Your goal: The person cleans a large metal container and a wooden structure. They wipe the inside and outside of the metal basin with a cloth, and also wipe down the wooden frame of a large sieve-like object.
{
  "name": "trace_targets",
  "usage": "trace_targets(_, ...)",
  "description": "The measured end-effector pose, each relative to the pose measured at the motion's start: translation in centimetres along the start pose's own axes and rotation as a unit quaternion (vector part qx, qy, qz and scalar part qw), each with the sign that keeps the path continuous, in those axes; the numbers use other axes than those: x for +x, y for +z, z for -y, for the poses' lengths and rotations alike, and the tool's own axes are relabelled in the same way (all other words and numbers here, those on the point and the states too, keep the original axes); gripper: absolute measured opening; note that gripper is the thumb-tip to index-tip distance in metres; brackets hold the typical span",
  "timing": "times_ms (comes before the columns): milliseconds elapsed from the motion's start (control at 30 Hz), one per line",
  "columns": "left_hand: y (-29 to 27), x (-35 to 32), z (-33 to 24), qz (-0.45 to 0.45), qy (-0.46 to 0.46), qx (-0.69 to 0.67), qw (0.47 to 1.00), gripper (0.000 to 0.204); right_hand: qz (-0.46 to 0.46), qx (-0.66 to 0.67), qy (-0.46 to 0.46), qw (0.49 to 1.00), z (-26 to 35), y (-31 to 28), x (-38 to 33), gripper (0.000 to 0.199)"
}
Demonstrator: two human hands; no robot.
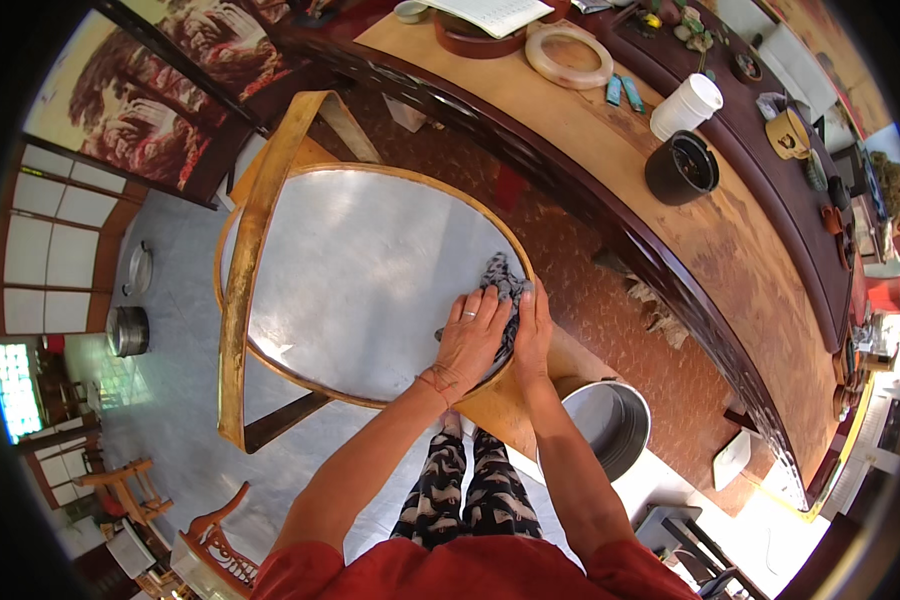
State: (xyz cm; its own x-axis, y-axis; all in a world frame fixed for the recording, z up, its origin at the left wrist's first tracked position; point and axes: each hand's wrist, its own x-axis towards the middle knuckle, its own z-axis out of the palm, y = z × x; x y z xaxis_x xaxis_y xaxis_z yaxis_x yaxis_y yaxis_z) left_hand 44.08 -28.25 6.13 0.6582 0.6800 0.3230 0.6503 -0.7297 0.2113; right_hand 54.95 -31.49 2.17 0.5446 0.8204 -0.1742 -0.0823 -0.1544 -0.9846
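A large, rounded, flat grey surface (360,260) with a wooden rim lies in front of me, and a squared wooden frame (245,270) rises over its left side. At the right part of the rim is a bunched black-and-white patterned cloth (496,272). My left hand (470,335) presses down on the cloth, fingers together and closed over it. Close beside it, my right hand (533,335) holds the cloth against the rim, its fingers pointing away from me. Part of the cloth is hidden under both hands.
A metal bucket (608,430) stands by my right forearm. The long wooden table (730,250) curves along the right, with a black cup (682,168), a white cup (686,106) and a pale ring (568,56) on it. Left on the floor is a metal pot (128,331).
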Motion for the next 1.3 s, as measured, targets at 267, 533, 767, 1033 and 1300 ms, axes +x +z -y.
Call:
trace_targets(267,1.5,7.4,6.0,-0.012,-0.234,0.014,0.972,0.045,-0.006,-0.013,-0.005,1.0,0.4,0.4,-0.6,0.045)
trace_targets(533,0.7,2.5,1.3,0.094,0.0,-0.114,0.989,0.047,-0.02,-0.038,-0.006,0.999,-1.1,-0.3,-0.1,0.042)
trace_targets(767,0.6,6.2,7.0,-0.009,-0.133,0.0,0.991,0.046,-0.012,-0.038,-0.014,0.999,0.5,0.1,-0.6,0.045)
trace_targets(1033,-0.1,3.6,2.5,0.048,-0.011,-0.077,0.996,0.043,-0.025,-0.029,-0.013,0.999,-0.3,-0.2,-0.3,0.045)
trace_targets(1300,0.8,4.0,0.6,0.002,-0.105,-0.089,0.99,0.04,-0.018,-0.092,-0.021,0.995,-0.3,0.2,-0.6,0.045)
